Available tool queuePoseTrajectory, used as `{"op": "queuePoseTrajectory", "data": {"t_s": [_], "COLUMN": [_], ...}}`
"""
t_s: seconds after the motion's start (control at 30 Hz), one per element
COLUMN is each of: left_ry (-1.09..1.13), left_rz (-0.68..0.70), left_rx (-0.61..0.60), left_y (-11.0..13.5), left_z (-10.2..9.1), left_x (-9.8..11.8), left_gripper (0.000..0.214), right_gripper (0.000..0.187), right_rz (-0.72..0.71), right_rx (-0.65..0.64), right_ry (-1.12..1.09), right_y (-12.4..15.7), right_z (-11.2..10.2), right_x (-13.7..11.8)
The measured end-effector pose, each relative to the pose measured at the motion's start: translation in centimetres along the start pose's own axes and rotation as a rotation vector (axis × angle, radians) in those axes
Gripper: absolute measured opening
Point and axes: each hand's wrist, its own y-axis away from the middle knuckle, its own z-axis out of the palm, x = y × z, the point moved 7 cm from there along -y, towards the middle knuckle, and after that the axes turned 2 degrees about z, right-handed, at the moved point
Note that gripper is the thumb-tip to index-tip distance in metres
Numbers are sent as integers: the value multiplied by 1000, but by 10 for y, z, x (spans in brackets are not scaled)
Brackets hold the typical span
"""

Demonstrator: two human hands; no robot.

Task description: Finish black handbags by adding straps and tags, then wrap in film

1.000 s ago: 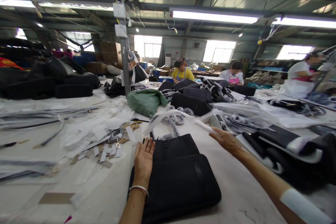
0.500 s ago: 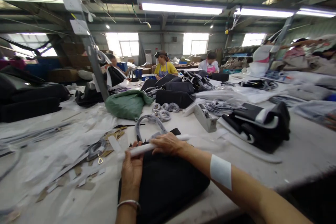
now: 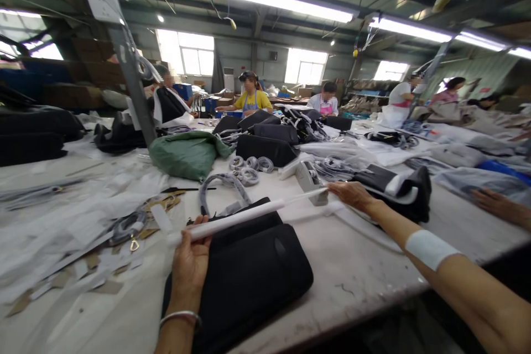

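Note:
My left hand [image 3: 191, 260] has its fingers curled round the left end of a white roll [image 3: 244, 215], which looks like rolled foam or plastic sheet. The roll slants over a black bag [image 3: 249, 282] lying flat on the table. From its right end a thin see-through film tail [image 3: 305, 196] runs to the fingertips of my right hand [image 3: 350, 194], which pinch it. Just behind that tail stands a grey tape dispenser [image 3: 306, 176]. A plastic-wrapped handle [image 3: 215, 185] arches up at the bag's far side.
Cardboard and paper scraps [image 3: 99, 271] and a wrapped strap with a gold clasp [image 3: 134, 243] lie left. A green sack [image 3: 186, 154], coiled straps [image 3: 249, 168] and black bags [image 3: 265, 146] lie beyond. Another person's hand [image 3: 500, 204] rests at the right. Co-workers sit across the table.
My right hand has moved away to the right along the roll, out to the end of the film. My left hand keeps the roll's left end. More of the bag shows.

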Motion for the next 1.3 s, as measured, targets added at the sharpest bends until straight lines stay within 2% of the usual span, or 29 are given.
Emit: {"op": "queuePoseTrajectory", "data": {"t_s": [0.07, 0.1, 0.17, 0.2, 0.23, 0.33, 0.4, 0.47, 0.53, 0.6, 0.67, 0.73, 0.83, 0.93, 1.0, 1.07, 1.13, 1.2, 1.3], "left_ry": [1, 7, 26, 35, 40, 41, 19, -35, -103, -248, -469, -725, -950, -892, -833, -883, -1013, -1114, -1183], "left_rz": [1, 3, 16, 25, 34, 50, 49, 68, 93, 116, 157, 279, 493, 534, 510, 518, 572, 631, 681], "left_rx": [17, 24, 21, 6, -15, -69, -95, -131, -177, -254, -370, -517, -660, -601, -536, -524, -546, -547, -486], "left_y": [0, 0, -1, -2, -2, -4, -5, -6, -4, 3, 16, 34, 57, 61, 58, 56, 56, 54, 49], "left_z": [-1, -1, -3, -4, -4, -6, -7, -7, -6, -2, 6, 18, 33, 33, 29, 29, 31, 32, 25], "left_x": [1, 1, 1, 1, 0, -1, -3, -4, -7, -14, -22, -25, -19, -7, -3, -6, -10, -10, 1], "left_gripper": [30, 30, 30, 29, 27, 20, 17, 15, 18, 29, 28, 22, 25, 16, 16, 19, 20, 18, 18], "right_gripper": [28, 30, 36, 38, 37, 36, 42, 42, 39, 37, 34, 29, 21, 17, 28, 37, 38, 39, 38], "right_rz": [140, 194, 181, 108, -29, -457, -575, -613, -602, -526, -415, -357, -414, -516, -596, -671, -699, -658, -566], "right_rx": [20, 49, 152, 208, 245, 203, 113, -19, -134, -195, -233, -312, -438, -582, -650, -637, -586, -551, -545], "right_ry": [66, 94, 71, 22, -72, -336, -426, -449, -487, -566, -631, -633, -627, -652, -619, -552, -489, -465, -523], "right_y": [-4, -5, -6, -5, -2, 19, 30, 32, 26, 14, 3, -3, -2, 7, 16, 25, 33, 37, 40], "right_z": [-9, -15, -27, -30, -31, -22, -9, 10, 28, 41, 51, 61, 69, 69, 66, 59, 55, 55, 62], "right_x": [15, 14, -15, -44, -83, -215, -282, -320, -327, -310, -284, -268, -271, -289, -298, -303, -304, -301, -296]}}
